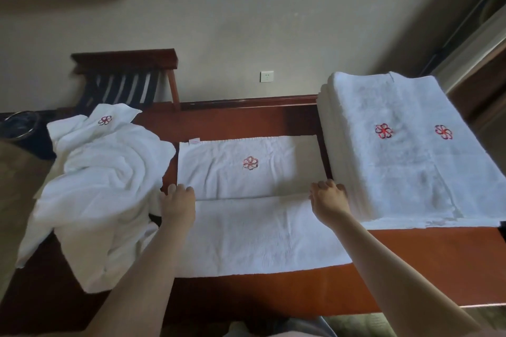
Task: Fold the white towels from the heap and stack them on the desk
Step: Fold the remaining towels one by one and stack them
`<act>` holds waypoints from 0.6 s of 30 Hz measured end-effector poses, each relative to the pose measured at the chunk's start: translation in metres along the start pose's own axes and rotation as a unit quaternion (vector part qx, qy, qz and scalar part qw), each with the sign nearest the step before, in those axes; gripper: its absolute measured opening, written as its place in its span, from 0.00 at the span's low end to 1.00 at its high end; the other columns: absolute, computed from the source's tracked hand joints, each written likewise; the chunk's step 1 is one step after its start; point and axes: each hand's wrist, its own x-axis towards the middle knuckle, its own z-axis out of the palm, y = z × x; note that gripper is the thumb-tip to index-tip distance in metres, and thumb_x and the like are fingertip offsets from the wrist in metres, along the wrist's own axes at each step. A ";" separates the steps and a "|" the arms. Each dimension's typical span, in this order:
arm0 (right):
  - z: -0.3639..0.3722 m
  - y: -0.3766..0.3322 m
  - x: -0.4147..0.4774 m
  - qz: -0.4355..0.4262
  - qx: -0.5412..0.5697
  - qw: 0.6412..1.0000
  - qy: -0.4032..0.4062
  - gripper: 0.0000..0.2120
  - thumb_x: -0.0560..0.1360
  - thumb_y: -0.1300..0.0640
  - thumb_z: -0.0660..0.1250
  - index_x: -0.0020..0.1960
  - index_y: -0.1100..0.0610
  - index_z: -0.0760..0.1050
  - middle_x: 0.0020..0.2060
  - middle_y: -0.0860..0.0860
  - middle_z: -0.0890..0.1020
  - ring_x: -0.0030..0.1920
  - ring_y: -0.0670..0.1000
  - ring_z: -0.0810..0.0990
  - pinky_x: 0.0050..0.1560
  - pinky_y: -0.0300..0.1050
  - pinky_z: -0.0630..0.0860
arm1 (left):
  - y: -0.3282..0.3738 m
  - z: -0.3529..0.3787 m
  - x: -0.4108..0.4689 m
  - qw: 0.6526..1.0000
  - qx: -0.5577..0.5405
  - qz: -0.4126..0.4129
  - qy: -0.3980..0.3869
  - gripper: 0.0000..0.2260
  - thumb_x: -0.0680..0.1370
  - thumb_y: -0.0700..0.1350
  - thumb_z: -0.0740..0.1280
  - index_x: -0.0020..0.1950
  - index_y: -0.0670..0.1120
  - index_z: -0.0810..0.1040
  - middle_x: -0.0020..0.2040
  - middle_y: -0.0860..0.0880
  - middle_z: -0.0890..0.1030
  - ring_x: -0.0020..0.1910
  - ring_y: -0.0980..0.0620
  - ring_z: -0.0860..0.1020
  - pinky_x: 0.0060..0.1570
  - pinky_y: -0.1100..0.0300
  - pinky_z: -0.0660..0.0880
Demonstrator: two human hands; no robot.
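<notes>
The towel [254,232] lies spread in the middle of the counter [410,268], straight ahead of the person. Its long axis runs left to right, across the body. Its near part seems to be folded over itself, and the free edge of that flap runs between the two hands, just short of the red flower emblem [250,163].

The left hand [178,197] sits at the left end of that edge and the right hand [328,194] at the right end. Both have bent fingers that appear to pinch the cloth, though the fingertips are hidden. Each hand is equally near its own corner, so the next fold probably goes away from the body, carrying the edge towards the far hem.

Room is tight at the sides. The crumpled heap [104,178] touches the towel's left end and hangs over the counter's left edge. The folded stack [405,145] presses against the right end. Beyond the far hem a strip of bare wood runs to the raised back rail [246,101]. The near fold lies just inside the front edge.
</notes>
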 end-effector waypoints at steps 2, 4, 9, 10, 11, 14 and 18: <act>0.006 -0.003 0.001 -0.001 0.019 1.000 0.010 0.13 0.80 0.54 0.56 0.62 0.55 0.69 0.58 0.51 0.74 0.60 0.54 0.69 0.58 0.49 0.66 | 0.009 0.000 0.001 0.999 -0.017 0.016 0.040 0.13 0.74 0.38 0.63 0.57 0.48 0.72 0.56 0.49 0.72 0.58 0.47 0.69 0.54 0.53 0.68; 0.010 -0.008 0.000 -0.024 0.036 0.999 0.010 0.14 0.79 0.53 0.57 0.64 0.54 0.68 0.59 0.51 0.73 0.60 0.54 0.69 0.60 0.49 0.66 | 0.027 0.000 0.002 0.995 -0.041 0.082 0.044 0.14 0.75 0.38 0.60 0.60 0.47 0.71 0.59 0.49 0.71 0.60 0.47 0.68 0.56 0.53 0.67; 0.017 -0.017 0.006 -0.043 0.078 0.995 -0.035 0.18 0.80 0.49 0.57 0.67 0.54 0.68 0.61 0.50 0.73 0.64 0.53 0.69 0.64 0.49 0.65 | 0.059 0.003 0.004 0.985 -0.108 0.133 -0.027 0.13 0.79 0.44 0.58 0.63 0.46 0.69 0.63 0.48 0.70 0.64 0.47 0.67 0.62 0.53 0.66; 0.017 -0.014 0.009 -0.036 0.085 0.995 -0.040 0.17 0.80 0.49 0.57 0.65 0.54 0.70 0.61 0.50 0.73 0.63 0.53 0.69 0.62 0.49 0.66 | 0.058 0.005 0.005 0.985 -0.114 0.121 -0.044 0.14 0.79 0.44 0.57 0.64 0.46 0.68 0.63 0.48 0.70 0.64 0.47 0.68 0.62 0.52 0.67; 0.016 -0.011 0.011 -0.034 0.093 0.994 -0.044 0.15 0.80 0.49 0.57 0.63 0.54 0.71 0.60 0.51 0.73 0.62 0.53 0.70 0.60 0.49 0.67 | 0.055 0.007 0.007 0.985 -0.124 0.109 -0.058 0.14 0.79 0.44 0.57 0.64 0.46 0.68 0.63 0.48 0.70 0.63 0.46 0.68 0.61 0.52 0.68; 0.012 -0.004 0.019 -0.044 0.113 0.992 -0.045 0.12 0.80 0.50 0.58 0.55 0.55 0.74 0.55 0.51 0.75 0.57 0.53 0.73 0.53 0.46 0.67 | 0.038 0.012 0.013 0.982 -0.142 0.096 -0.075 0.10 0.80 0.43 0.55 0.60 0.46 0.69 0.59 0.47 0.73 0.57 0.47 0.72 0.56 0.53 0.71; 0.009 0.000 0.024 -0.051 0.129 0.990 -0.004 0.11 0.81 0.48 0.57 0.51 0.56 0.72 0.49 0.52 0.79 0.51 0.54 0.76 0.45 0.45 0.64 | 0.024 0.019 0.018 0.985 -0.129 0.107 -0.043 0.10 0.81 0.43 0.55 0.59 0.47 0.71 0.56 0.49 0.75 0.54 0.49 0.73 0.51 0.56 0.69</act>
